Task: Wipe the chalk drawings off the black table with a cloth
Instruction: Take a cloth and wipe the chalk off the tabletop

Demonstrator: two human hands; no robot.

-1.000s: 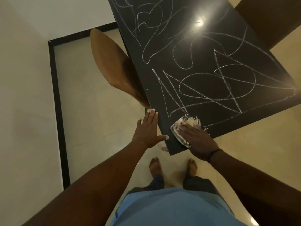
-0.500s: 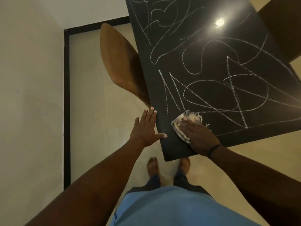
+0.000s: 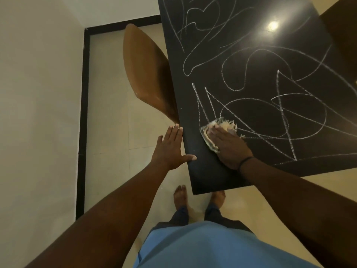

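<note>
The black table (image 3: 208, 171) fills the upper right, covered in white chalk drawings (image 3: 251, 105) of loops and triangles. A pale fringed cloth (image 3: 209, 130) lies flat on the table near its front left corner. My right hand (image 3: 228, 146) presses on the cloth with straight fingers, covering most of it. My left hand (image 3: 170, 147) is spread flat against the table's left edge, thumb tip on the tabletop. The strip of table near the corner, below the cloth, shows no chalk.
A brown chair (image 3: 146, 74) is tucked at the table's left side. A cream wall (image 3: 38, 113) with a black skirting (image 3: 82, 132) runs along the left. My bare feet (image 3: 181, 196) stand on the tiled floor under the table corner. Another brown chair (image 3: 340, 20) is at the top right.
My right hand has slid the cloth a little further onto the table, away from the corner and over the lower chalk lines. My left hand has stayed on the table edge.
</note>
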